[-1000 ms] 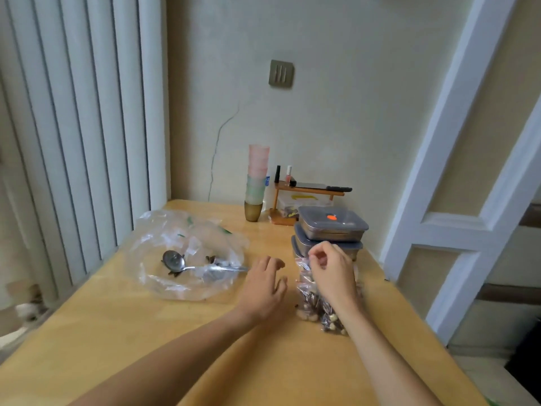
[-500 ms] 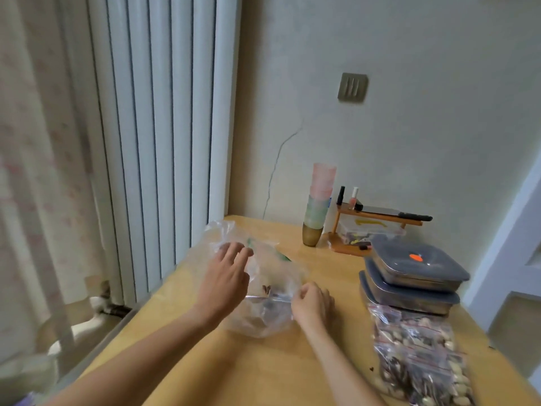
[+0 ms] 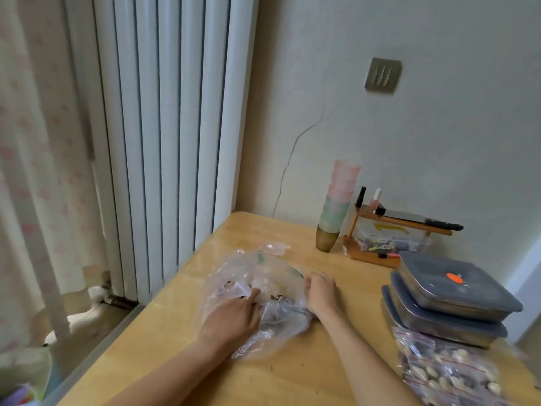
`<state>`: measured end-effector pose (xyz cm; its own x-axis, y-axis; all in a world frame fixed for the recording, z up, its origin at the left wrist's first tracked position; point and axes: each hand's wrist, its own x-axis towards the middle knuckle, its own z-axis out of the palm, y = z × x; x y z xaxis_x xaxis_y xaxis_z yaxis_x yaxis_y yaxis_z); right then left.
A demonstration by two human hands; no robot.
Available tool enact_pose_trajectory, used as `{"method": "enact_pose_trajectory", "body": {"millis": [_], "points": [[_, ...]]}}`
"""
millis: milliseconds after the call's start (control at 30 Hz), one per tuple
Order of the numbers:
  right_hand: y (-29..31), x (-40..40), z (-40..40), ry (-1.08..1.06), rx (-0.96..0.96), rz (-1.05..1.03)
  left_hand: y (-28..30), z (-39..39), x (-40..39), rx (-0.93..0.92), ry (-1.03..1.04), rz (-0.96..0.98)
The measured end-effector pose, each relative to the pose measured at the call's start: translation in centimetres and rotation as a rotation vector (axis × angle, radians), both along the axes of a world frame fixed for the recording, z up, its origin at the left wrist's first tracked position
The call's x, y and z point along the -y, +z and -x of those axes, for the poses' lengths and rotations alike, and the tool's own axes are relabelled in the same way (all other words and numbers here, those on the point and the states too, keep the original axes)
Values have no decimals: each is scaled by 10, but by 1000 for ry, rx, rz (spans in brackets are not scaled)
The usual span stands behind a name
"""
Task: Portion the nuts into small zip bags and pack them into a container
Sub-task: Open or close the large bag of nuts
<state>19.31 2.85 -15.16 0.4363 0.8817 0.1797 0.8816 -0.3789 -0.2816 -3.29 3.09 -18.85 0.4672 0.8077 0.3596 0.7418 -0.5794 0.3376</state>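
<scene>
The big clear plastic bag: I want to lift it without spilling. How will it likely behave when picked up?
The big clear plastic bag looks thin and crumpled, so it will probably sag, not hold shape. It seems nearly empty, so likely light. The left hand and right hand both touch it; support from two sides should help keep the remaining nuts inside.

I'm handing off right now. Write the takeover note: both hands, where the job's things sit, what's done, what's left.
Left hand: fingers reaching into the big clear bag, whether it holds anything is hidden.
Right hand: grips the bag's right edge.
Filled zip bags lie piled at the table's right, in front of three stacked lidded containers.
Done: several portions bagged.
Left: few nuts remain in the big bag; pack the zip bags into a container.
</scene>
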Motion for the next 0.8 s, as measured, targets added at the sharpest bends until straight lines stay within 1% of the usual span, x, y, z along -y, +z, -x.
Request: {"method": "enact_pose_trajectory", "body": {"millis": [100, 167, 233, 267, 333, 367, 433, 500, 533, 567, 600, 667, 700, 800], "points": [[3, -6, 6, -117, 2, -57, 0, 1, 0, 32, 7, -29], [5, -6, 10, -186, -33, -106, 3, 2, 3, 46, 23, -56], [9, 0, 11, -233, -135, -251, 5, 3, 5, 65, 15, -36], [14, 6, 12, -231, -203, -363, 7, 4, 8, 83, 14, -19], [28, 19, 14, -147, -327, -588, 10, 4, 9, 91, 18, 9], [37, 26, 18, -87, -385, -651, 12, 5, 10, 93, 22, 35], [56, 40, 28, 3, -559, -695, 21, 5, 12, 92, 35, 109], [71, 52, 40, 118, -817, -639, 33, 7, 16, 111, 48, 163], [76, 59, 46, 196, -930, -561, 41, 7, 19, 155, 52, 186], [78, 65, 51, 273, -1003, -457, 49, 7, 23, 256, 52, 214], [79, 70, 57, 335, -1033, -339, 57, 6, 27, 395, 36, 262], [78, 78, 67, 392, -973, -147, 73, 6, 38, 658, -25, 376], [77, 81, 73, 376, -903, -105, 79, 7, 41, 722, -53, 428], [70, 81, 84, 255, -668, -113, 90, 14, 48, 770, -100, 512]]}}
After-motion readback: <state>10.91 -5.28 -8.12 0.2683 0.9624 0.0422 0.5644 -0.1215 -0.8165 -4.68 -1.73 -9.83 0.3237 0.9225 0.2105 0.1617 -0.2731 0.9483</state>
